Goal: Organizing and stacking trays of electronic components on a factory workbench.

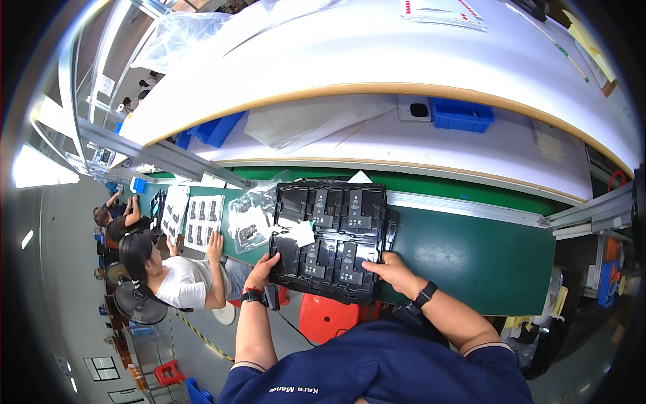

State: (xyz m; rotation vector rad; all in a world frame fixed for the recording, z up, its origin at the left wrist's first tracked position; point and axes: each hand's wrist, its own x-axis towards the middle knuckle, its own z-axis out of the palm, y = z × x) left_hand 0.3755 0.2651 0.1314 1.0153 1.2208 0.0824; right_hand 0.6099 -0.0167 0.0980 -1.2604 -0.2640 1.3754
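A black moulded plastic tray (pixel 377 202) lies on the green conveyor belt (pixel 471 256), its near edge overhanging toward me. Its pockets hold several black parts with white marks. A small white slip (pixel 303 233) lies on the tray's left half. My left hand (pixel 261 271) grips the tray's near left corner. At the near right edge, my right hand (pixel 390 271) holds the tray, thumb resting on one black part (pixel 350 273). Both wrists wear black bands.
Clear bags with black parts (pixel 247 222) lie left of the tray. Farther left a seated person (pixel 178 276) reaches to white sheets of parts (pixel 202 219). Blue bins (pixel 461 114) sit on the white shelf behind. A red stool (pixel 330 320) stands under the belt.
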